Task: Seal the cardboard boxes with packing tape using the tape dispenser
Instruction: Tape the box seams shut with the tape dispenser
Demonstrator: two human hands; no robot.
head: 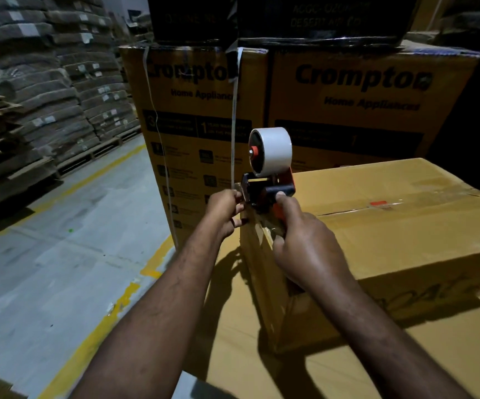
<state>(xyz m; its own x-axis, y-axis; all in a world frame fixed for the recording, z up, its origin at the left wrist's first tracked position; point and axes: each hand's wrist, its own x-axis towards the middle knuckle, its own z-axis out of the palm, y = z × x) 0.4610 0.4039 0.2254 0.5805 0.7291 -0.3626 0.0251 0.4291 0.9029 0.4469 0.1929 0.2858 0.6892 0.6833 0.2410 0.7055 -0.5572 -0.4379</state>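
Along the left wall stand stacks of flattened cardboard (pixel 40 90) on pallets, and a yellow line (pixel 95 171) runs over the grey floor (pixel 46 269) beside them. Next comes a tall printed box (pixel 201 110) marked "Crompton", with a loose white strap (pixel 234 125) hanging down its front.

The left hand (pixel 226 210) is at the top left edge of the plain cardboard box (pixel 405 234), fingers curled tight against the black front plate of the tape dispenser (pixel 267 191). Whether they pinch the tape end or the plate itself cannot be told.

The dispenser sits at that same near-left top corner of the box. Its long axis runs from the orange handle, low and towards the person, up and away to the white tape roll (pixel 274 152) at the top. Its black mouth faces left towards the left hand, and the roll's hub also faces left. Shiny clear tape lies on the box corner just under it.

The right hand (pixel 305 251) is wrapped round the handle, thumb laid up on the black body.

The box rests on a larger carton (pixel 233 349). Its top seam carries clear tape (pixel 400 201) with a red mark, running right. A second "Crompton" box (pixel 365 90) stands behind
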